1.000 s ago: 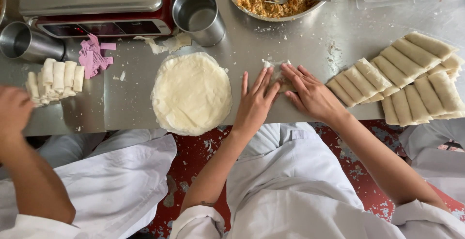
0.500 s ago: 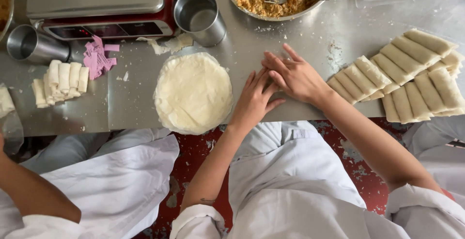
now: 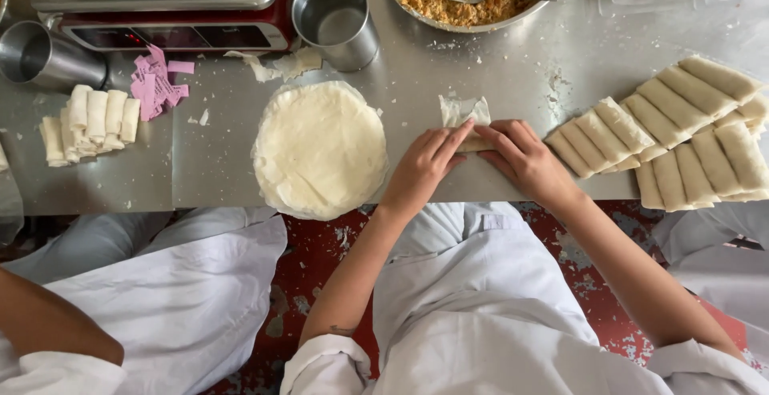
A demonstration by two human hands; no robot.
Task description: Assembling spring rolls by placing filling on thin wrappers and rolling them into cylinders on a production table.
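Our left hand (image 3: 420,171) and right hand (image 3: 525,159) press fingertips down on a half-rolled wrapper (image 3: 466,122), lying on the steel table (image 3: 497,74) near its front edge. The stack of round wrappers (image 3: 320,148) sits just left; finished rolls (image 3: 681,135) lie to the right.

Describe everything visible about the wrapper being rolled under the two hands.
The thin, pale, translucent pastry wrapper lies flat on the steel table, right of the round stack of wrappers. Its near part is rolled into a tight log, mostly hidden under the fingers; the far part is an unrolled, slightly wrinkled flap pointing away from the person. The left hand and right hand press on the roll from above. Any filling is hidden.
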